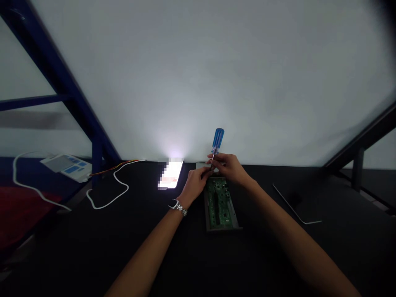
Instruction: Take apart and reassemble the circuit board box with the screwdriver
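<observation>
The green circuit board lies in its grey tray on the dark table, right before you. Your right hand is closed around the blue-handled screwdriver, held upright over the board's far end, and your left hand, fingers curled, touches that same end. A lit phone lies just left of it, a white cable farther left.

At centre frame, the screwdriver has a glossy, translucent blue plastic handle and a thin metal shaft. Below it, the circuit board looks matt green. The worktop is matt black. The wristwatch gleams metallic.
</observation>
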`<action>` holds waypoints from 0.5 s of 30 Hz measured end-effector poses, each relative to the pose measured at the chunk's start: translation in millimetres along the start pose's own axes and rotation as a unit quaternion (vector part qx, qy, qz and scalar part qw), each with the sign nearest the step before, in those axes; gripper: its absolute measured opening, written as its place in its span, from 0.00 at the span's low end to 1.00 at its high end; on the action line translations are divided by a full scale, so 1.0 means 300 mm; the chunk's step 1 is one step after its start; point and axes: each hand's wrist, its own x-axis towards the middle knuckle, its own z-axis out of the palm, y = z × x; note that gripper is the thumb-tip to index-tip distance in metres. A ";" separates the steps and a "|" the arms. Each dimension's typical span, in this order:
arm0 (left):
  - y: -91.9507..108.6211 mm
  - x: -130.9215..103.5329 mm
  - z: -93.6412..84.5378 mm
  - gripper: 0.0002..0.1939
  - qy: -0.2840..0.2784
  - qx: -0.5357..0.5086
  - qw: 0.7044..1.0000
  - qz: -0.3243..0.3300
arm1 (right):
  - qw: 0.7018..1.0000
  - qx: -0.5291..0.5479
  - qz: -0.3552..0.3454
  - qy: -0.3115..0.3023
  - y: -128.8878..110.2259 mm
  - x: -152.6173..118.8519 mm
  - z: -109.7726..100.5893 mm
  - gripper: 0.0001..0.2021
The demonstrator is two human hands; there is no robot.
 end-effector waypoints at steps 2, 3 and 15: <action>-0.006 0.000 0.000 0.11 -0.004 -0.012 1.000 -0.002 | 1.000 0.001 0.005 0.000 -0.003 0.001 -0.011 0.13; -0.011 0.000 0.002 0.11 -0.002 -0.025 1.000 -0.006 | 1.000 -0.009 0.004 0.008 -0.003 0.003 -0.012 0.12; -0.035 -0.004 0.034 0.10 0.073 -0.003 0.996 -0.042 | 0.987 -0.082 -0.019 0.139 0.014 0.017 0.041 0.18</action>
